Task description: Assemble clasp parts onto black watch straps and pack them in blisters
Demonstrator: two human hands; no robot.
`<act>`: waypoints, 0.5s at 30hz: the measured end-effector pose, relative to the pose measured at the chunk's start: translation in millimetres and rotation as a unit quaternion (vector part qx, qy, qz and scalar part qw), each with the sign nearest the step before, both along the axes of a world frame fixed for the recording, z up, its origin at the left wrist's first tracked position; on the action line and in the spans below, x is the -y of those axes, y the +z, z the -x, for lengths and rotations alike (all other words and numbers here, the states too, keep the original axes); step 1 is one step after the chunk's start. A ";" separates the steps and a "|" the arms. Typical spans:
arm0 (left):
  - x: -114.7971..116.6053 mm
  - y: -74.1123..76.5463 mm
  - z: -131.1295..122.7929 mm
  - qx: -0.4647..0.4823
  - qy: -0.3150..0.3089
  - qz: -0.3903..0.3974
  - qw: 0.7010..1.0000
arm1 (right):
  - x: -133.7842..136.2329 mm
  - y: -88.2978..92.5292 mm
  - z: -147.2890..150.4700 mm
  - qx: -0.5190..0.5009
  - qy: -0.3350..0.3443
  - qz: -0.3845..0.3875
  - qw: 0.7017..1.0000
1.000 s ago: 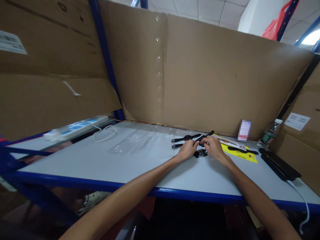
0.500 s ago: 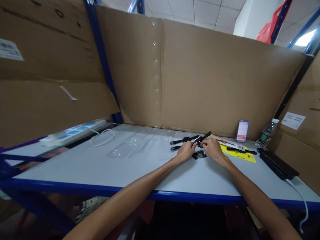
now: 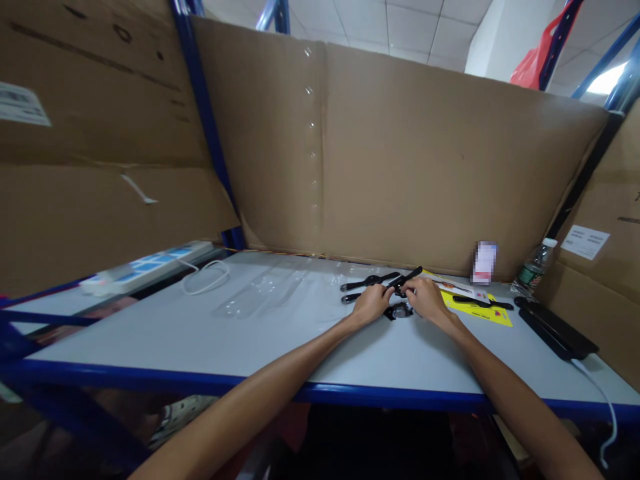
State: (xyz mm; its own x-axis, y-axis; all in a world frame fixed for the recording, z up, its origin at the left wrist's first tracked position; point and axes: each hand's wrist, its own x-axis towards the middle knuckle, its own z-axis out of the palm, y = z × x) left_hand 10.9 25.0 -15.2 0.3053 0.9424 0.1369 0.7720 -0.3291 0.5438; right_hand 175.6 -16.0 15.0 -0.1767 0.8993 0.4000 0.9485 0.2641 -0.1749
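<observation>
My left hand (image 3: 371,303) and my right hand (image 3: 424,297) are close together over the table, both with curled fingers. Between their fingertips is a black watch (image 3: 412,273), its strap slanting up and to the right; the fingers hide part of it. Just below the hands lies another black watch (image 3: 400,311) with a grey face. To the left, a black watch (image 3: 370,281) lies on the table, and a black strap (image 3: 351,298) reaches under my left hand. Right of my right hand, a black watch (image 3: 483,303) rests on a yellow card (image 3: 493,316).
Clear plastic packaging (image 3: 260,290) spreads over the left of the grey table (image 3: 200,340). A white power strip (image 3: 150,267) with a cable sits further left. At right stand a phone-like upright item (image 3: 484,263), a bottle (image 3: 537,268) and a black device (image 3: 556,327). Cardboard walls (image 3: 425,167) surround the table.
Both hands stay in nearly the same place. A bright strip on the watch between them now looks dark, so it has turned slightly.
</observation>
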 end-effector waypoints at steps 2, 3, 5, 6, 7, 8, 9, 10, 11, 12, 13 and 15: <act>-1.2 -0.1 -0.1 -0.008 0.003 0.004 1.000 | -0.3 -0.4 -1.2 0.012 -0.029 0.003 1.000; -1.8 -0.3 -0.1 -0.010 0.005 0.006 1.000 | -1.1 -1.0 -2.2 0.011 -0.036 0.001 0.999; -2.5 -0.9 0.0 -0.014 0.008 0.011 1.000 | -3.2 -2.7 -3.8 -0.004 -0.017 -0.003 1.000; -2.5 -1.0 0.1 -0.014 0.008 0.012 1.000 | -4.2 -3.5 -4.2 -0.015 0.004 -0.003 1.000; -2.3 -1.0 0.2 -0.013 0.006 0.013 1.000 | -4.9 -4.2 -4.2 -0.025 0.025 -0.001 0.999; -2.0 -0.8 0.2 -0.012 0.005 0.014 1.000 | -5.2 -4.7 -3.7 -0.032 0.042 0.003 0.999; -1.6 -0.4 0.3 -0.011 0.004 0.016 1.000 | -5.0 -4.8 -2.9 -0.034 0.051 0.008 0.998; -1.2 0.2 0.3 -0.010 0.005 0.020 1.000 | -4.3 -4.6 -1.8 -0.030 0.050 0.012 0.998; -0.8 1.0 0.3 -0.009 0.007 0.024 1.000 | -3.3 -4.2 -0.6 -0.023 0.040 0.016 0.999; -0.5 1.6 0.3 -0.009 0.010 0.028 1.000 | -2.0 -3.6 0.4 -0.013 0.024 0.022 0.999; -0.5 2.2 0.2 -0.010 0.013 0.032 0.999 | -0.7 -2.9 1.2 -0.003 0.004 0.028 1.000; -0.8 2.6 0.2 -0.011 0.014 0.034 0.999 | 1.2 -1.7 1.5 0.007 -0.033 0.031 0.999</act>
